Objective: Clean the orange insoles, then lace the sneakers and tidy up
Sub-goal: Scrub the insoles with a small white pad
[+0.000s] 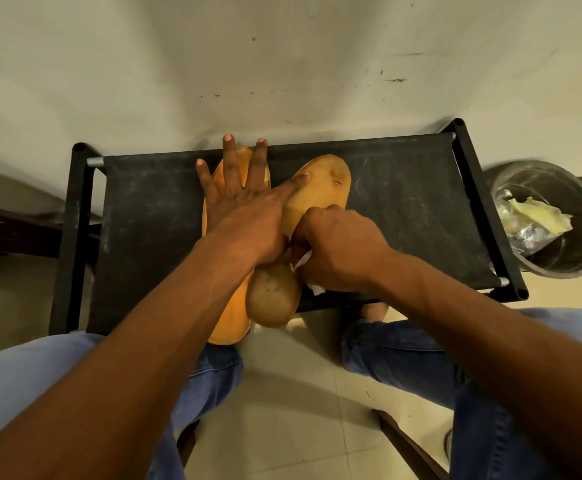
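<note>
squarely flat left hand (pixel 237 199) on 2 orange insoles (pixel 320 188), right hand (pixel 338 251) fisted round white wipe (pixel 301 263)

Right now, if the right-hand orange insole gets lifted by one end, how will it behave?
The tan-orange foam insole is probably floppy: it looks thin and already bows under the right hand. Likely light. It may slide, since the left hand pins both insoles on the black fabric shelf.

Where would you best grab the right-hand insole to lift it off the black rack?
Probably at the heel end of the right insole. It overhangs the rack's near edge, so fingers coming from below on the person's side could pinch it. The right hand with the white wipe covers its middle.
</note>
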